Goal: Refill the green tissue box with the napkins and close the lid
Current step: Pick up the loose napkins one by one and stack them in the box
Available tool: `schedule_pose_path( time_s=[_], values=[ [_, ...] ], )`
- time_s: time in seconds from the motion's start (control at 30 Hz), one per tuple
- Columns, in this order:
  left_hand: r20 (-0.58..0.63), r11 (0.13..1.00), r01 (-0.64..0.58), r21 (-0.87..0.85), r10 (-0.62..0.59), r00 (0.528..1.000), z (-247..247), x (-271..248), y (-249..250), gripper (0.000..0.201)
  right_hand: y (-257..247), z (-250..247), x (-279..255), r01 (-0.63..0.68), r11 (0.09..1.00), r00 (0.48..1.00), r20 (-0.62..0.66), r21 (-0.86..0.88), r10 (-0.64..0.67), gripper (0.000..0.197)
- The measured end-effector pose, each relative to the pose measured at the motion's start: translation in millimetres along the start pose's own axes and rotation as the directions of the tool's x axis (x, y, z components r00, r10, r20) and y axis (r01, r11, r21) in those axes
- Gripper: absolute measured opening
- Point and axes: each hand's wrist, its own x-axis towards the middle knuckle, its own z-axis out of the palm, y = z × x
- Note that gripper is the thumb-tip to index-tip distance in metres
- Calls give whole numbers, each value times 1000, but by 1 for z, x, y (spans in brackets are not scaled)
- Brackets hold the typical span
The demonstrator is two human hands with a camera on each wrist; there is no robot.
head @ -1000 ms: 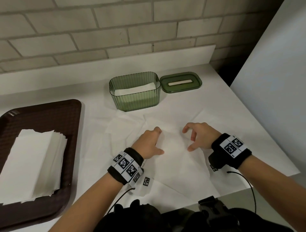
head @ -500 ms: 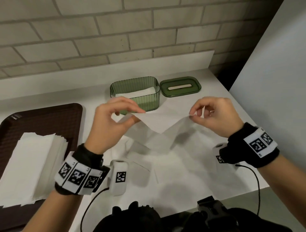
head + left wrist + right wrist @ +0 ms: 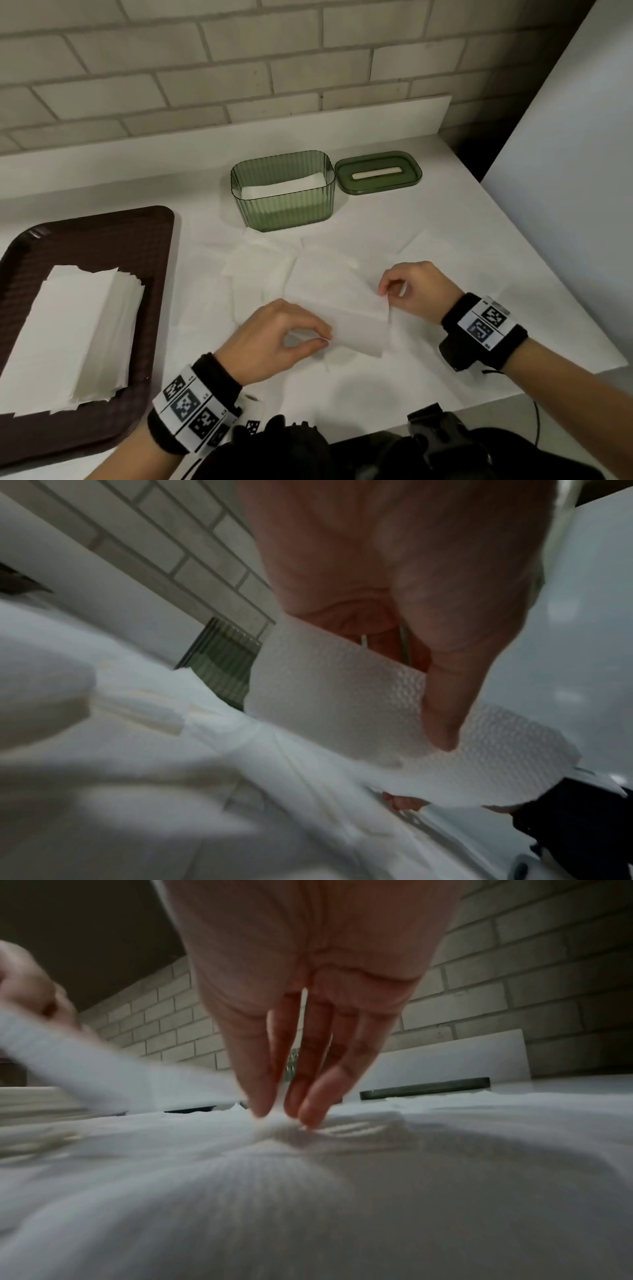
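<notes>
Dim, even indoor light with soft shadows

The head view is fairly sharp, its brick courses bowing toward 12 o'clock; both wrist views are grainy and smeared toward 6 and 9 o'clock, with soft finger shadows on the white paper.

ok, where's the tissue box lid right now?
In the head view the lid lies flat on the white counter, off the box, just right of the open green tissue box, near the back wall.
</notes>
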Motion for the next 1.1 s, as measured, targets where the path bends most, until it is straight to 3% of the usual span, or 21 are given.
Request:
schedule_pose_path(
  time_s=[0.2,0.37,0.5,0.6,0.7,0.83,0.9,1.0,1.1],
  values=[
    [138,993,26,112,-41,990,-4,25,-2,20,4,-14,1,-81,996,985,149,-35,85,27],
    [143,971,40,236,-75,987,-20,73,3,21,21,-47,3,-218,970,969,92,-110,228,30],
    [186,943,49,329,-115,976,-14,116,-8,23,48,-66,7,-405,892,907,37,-201,420,57],
    [274,895,74,439,-212,938,-2,134,-18,45,64,-67,12,-490,827,853,42,-278,520,83],
    [306,857,61,512,-248,919,7,138,-21,68,70,-63,14,-507,812,837,58,-288,544,100],
    [271,848,86,524,-261,926,13,139,-22,60,72,-62,16,-532,827,836,39,-185,547,107],
    [252,868,124,482,-272,929,11,139,-23,49,74,-62,17,-555,809,823,11,-193,568,102],
    [258,908,168,384,-280,925,5,136,-25,34,71,-67,16,-562,784,821,-60,-265,568,65],
    [248,957,206,202,-254,935,-9,129,-26,31,65,-76,11,-538,834,843,-94,-121,530,36]
  ],
)
